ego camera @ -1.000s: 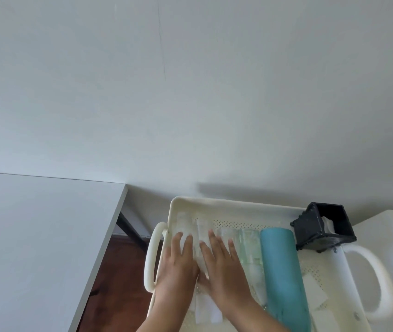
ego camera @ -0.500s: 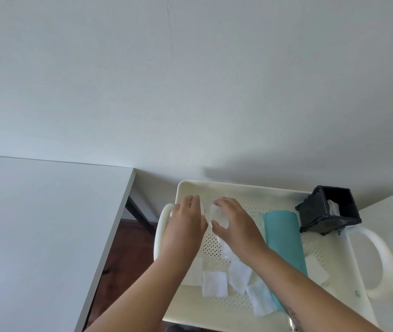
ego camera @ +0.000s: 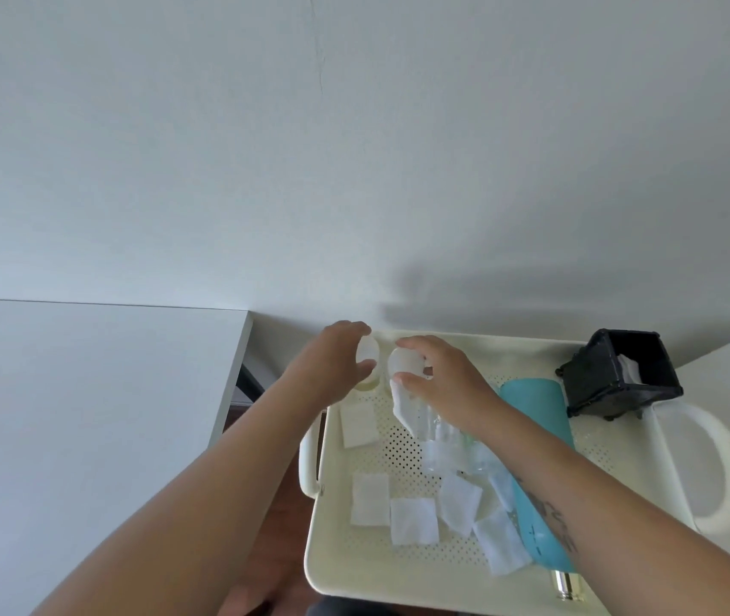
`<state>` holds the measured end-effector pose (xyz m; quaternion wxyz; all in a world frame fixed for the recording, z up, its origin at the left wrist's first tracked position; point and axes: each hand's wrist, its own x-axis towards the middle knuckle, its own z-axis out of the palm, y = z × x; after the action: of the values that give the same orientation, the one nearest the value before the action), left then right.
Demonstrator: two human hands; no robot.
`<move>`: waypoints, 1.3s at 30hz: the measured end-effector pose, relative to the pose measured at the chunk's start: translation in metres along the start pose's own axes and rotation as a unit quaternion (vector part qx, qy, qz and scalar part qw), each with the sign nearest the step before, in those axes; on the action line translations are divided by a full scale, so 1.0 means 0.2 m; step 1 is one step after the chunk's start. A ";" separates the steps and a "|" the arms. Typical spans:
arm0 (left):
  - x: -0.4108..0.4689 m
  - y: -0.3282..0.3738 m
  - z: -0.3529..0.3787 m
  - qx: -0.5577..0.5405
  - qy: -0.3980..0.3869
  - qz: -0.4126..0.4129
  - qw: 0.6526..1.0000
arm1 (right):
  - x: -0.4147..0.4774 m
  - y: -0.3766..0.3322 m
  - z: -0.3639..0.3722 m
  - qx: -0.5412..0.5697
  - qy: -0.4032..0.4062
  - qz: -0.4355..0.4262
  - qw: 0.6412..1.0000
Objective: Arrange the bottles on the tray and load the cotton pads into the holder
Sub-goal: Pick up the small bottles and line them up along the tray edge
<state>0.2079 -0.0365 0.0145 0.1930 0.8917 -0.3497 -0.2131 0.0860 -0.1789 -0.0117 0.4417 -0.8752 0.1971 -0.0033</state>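
Where hands (ego camera: pixel 381 371) grip 2 bottles (ego camera: pixel 405 362), tray's (ego camera: pixel 465 340) far edge.

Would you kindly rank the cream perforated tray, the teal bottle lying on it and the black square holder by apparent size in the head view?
1. Cream perforated tray, clearly largest.
2. Teal bottle, partly hidden under the right forearm.
3. Black square holder; it sits farther from the camera, so its gap to the bottle is unsure.
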 end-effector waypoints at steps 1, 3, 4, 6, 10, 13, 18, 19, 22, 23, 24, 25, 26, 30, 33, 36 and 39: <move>0.00 -0.01 0.00 -0.009 0.000 0.006 1.000 | 0.01 -0.01 0.00 0.005 -0.004 0.004 1.000; 0.01 -0.04 -0.01 -0.032 -0.003 0.013 0.999 | 0.01 -0.01 0.00 0.009 -0.007 0.009 1.000; 0.01 -0.05 -0.01 -0.043 -0.006 0.014 0.999 | 0.01 -0.01 0.00 0.008 -0.006 0.011 1.000; 0.01 -0.07 -0.02 -0.058 -0.021 0.017 0.998 | 0.01 0.00 0.01 0.003 -0.006 0.014 1.000; 0.03 -0.12 -0.03 -0.065 -0.037 0.038 0.996 | -0.01 0.04 0.03 0.033 -0.019 0.038 0.999; 0.06 -0.13 -0.03 -0.053 -0.035 0.058 0.996 | 0.01 0.05 0.05 0.040 -0.011 0.050 0.998; 0.09 -0.14 -0.02 -0.057 -0.021 0.074 0.995 | 0.04 0.06 0.05 0.040 -0.008 0.051 0.998; 0.09 -0.15 -0.01 -0.060 -0.019 0.075 0.995 | 0.05 0.07 0.05 0.036 -0.006 0.051 0.998; 0.09 -0.16 0.00 -0.065 -0.011 0.075 0.995 | 0.07 0.06 0.05 0.021 0.002 0.042 0.999; 0.09 -0.17 0.00 -0.067 -0.007 0.075 0.995 | 0.09 0.05 0.05 0.017 0.004 0.038 0.999; 0.10 -0.17 0.00 -0.067 -0.005 0.075 0.995 | 0.09 0.05 0.06 0.015 0.003 0.036 0.999; 0.10 -0.18 0.00 -0.066 -0.004 0.075 0.995 | 0.10 0.06 0.06 0.016 0.002 0.036 0.999; 0.10 -0.18 0.00 -0.063 -0.005 0.075 0.995 | 0.10 0.06 0.07 0.017 0.001 0.036 0.999; 0.10 -0.17 0.00 -0.053 -0.010 0.075 0.996 | 0.09 0.08 0.07 0.033 -0.001 0.043 0.999; 0.08 -0.16 0.00 -0.053 -0.010 0.077 0.996 | 0.07 0.08 0.06 0.046 0.004 0.046 0.998; 0.06 -0.13 -0.01 -0.052 0.001 0.086 0.995 | 0.03 0.10 0.06 0.078 0.014 0.047 0.996; 0.02 -0.09 -0.01 -0.041 0.055 0.106 0.992 | -0.07 0.13 0.04 0.074 0.051 0.045 0.995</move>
<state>0.2202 -0.0271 0.0064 0.2696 0.8511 -0.4226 -0.1562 0.0659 -0.1829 -0.0348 0.4938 -0.8294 0.2575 -0.0430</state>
